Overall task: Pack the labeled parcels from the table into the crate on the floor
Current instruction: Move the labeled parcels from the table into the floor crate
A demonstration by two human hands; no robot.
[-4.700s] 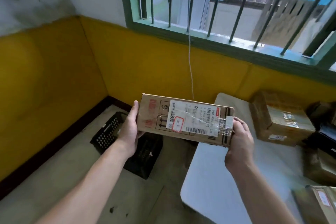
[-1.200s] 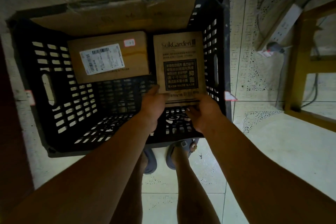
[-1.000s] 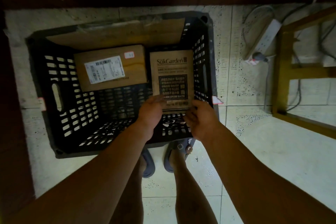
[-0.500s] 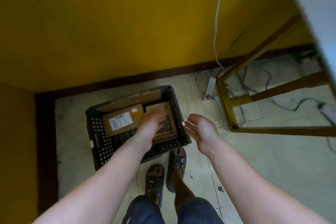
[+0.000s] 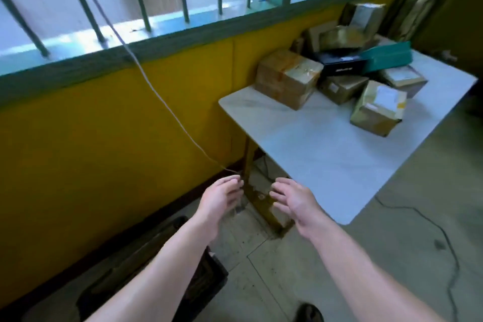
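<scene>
The left hand (image 5: 220, 197) and right hand (image 5: 292, 197) hover empty, fingers loosely spread. Several cardboard parcels (image 5: 287, 78) lie piled on the tabletop (image 5: 313, 144). The black crate (image 5: 209, 280) sits on the floor, its contents hidden, so most packing likely lies ahead.

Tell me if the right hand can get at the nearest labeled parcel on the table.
Probably yes. The right hand is open and empty, and only bare table lies between it and the labeled parcel.

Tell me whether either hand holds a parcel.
No, the left hand and right hand are both open and empty, short of the parcels on the table.
</scene>
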